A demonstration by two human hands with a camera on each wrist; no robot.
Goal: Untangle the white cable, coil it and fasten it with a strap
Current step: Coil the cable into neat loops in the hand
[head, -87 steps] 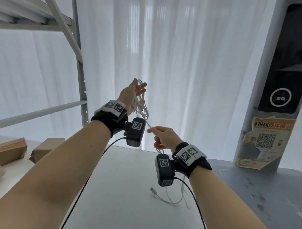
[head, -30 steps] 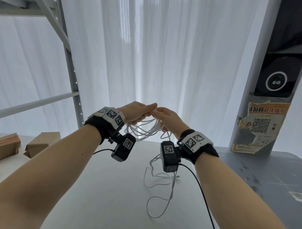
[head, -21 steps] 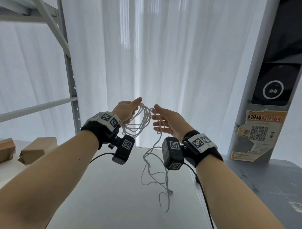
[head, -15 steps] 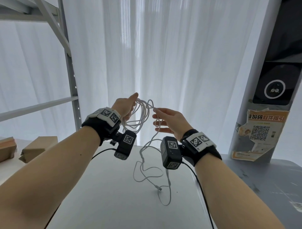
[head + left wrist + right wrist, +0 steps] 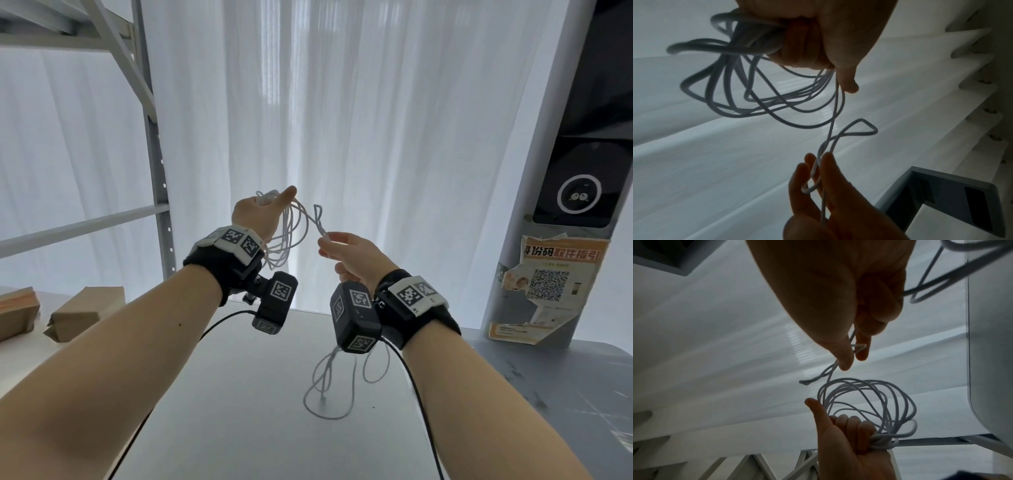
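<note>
Aloft, the white cable (image 5: 291, 229) hangs in loops from the clenched left hand (image 5: 255, 216); the right hand (image 5: 352, 255), at its 4 o'clock, pinches one strand. Slack trails onto the table (image 5: 239, 394), partly hidden behind the right wrist camera (image 5: 354, 320). Cardboard boxes (image 5: 82, 313) sit at 9 o'clock, a cut-off poster (image 5: 551, 291) at 3 o'clock.

This looks like a storeroom or back workroom rather than a home. A grey metal shelving rack (image 5: 156, 144) with punched uprights stands at the left, and brown cardboard boxes (image 5: 84, 313) lie on the pale counter (image 5: 239, 411). Sheer white curtains (image 5: 376, 137) cover the whole far wall. On the right, a pillar carries a torn orange QR-code notice (image 5: 548, 291) below a black wall device (image 5: 579, 195).
</note>
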